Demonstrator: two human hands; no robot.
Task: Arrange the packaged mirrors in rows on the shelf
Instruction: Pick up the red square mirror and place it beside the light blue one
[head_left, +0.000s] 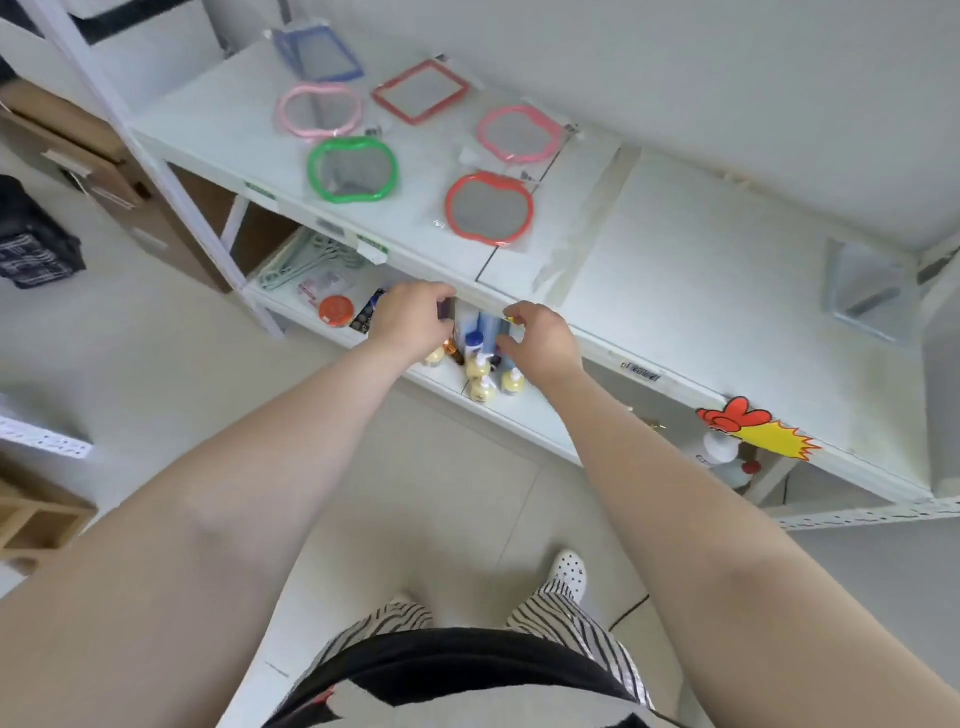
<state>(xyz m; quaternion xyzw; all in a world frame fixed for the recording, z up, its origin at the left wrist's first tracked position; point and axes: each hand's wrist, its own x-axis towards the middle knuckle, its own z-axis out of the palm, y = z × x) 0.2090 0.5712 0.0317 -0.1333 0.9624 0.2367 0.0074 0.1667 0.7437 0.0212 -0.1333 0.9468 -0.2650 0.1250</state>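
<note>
Packaged mirrors are not in the hands: the left hand (413, 314) and right hand (540, 338) hang loosely curled, holding nothing, near the shelf (701, 291) edge. Six mirrors, like the red one (488, 209), lie further back in rough rows, maybe nearly done.

White shelf (701, 270) beyond the fingertips carries mirrors framed blue (318, 52), pale pink (318, 111), red (420, 91), salmon pink (519, 133), green (353, 169) and orange-red (489, 209); yellow-filled bottles (485, 382) below the fingers, orange lid (336, 310) left of them, black-white striped trousers (576, 618).
</note>
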